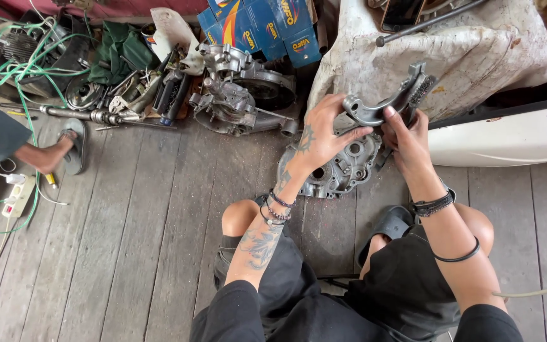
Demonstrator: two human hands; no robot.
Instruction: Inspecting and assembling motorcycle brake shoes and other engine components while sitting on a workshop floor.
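Both my hands hold a curved grey metal brake shoe point(384, 106) up above the floor. My left hand point(321, 134) grips its left end from below, fingers wrapped over the rim. My right hand point(406, 138) pinches the middle and right part, thumb on the inner curve. Directly under my hands a grey aluminium engine case half point(340, 170) lies flat on the wooden plank floor point(147, 228), its round bores facing up. My knees are bent on either side of it.
Another engine case and metal parts point(232, 95) lie to the upper left beside blue cardboard boxes point(261, 25). A stained white cloth bundle point(463, 50) and a white panel point(508, 136) sit to the right. Another person's sandalled foot point(64, 149) and green cable point(23, 69) occupy the left.
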